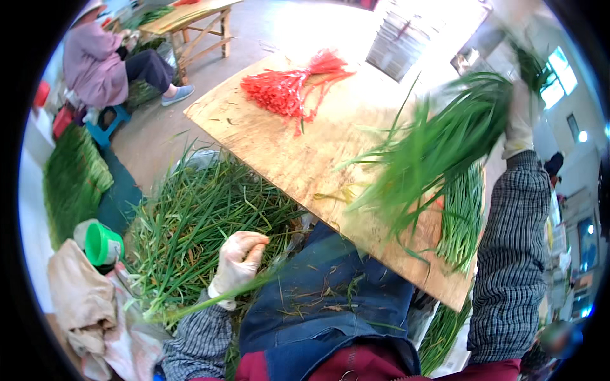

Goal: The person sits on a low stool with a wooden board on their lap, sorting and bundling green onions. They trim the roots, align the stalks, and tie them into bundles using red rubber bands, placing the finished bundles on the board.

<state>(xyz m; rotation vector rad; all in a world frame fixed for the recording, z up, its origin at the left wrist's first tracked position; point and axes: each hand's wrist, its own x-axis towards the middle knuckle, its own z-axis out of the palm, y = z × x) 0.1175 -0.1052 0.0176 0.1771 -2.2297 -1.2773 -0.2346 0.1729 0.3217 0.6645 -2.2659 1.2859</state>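
Observation:
My right hand (pixel 520 114), in a pale glove, is raised over the right side of the wooden tabletop (pixel 286 147). It grips a bunch of long green leaves (pixel 443 128), likely garlic chives, which fans down to the left and is blurred. Below the bunch, a neat bundle of green stalks (pixel 461 214) lies on the board's right side. My left hand (pixel 238 262), also gloved, hovers over a heap of loose green leaves (pixel 200 224). Its thumb and fingertips nearly meet; whether a thin leaf is between them is unclear. A blurred green stalk (pixel 219 297) crosses in front of its wrist.
Red plastic ties (pixel 290 88) lie on the far part of the board. A green bucket (pixel 101 244) and brown cloth (pixel 81 295) are at left, near stacked greens (pixel 74 181). A seated person (pixel 97 62) works beside another wooden table (pixel 190 19).

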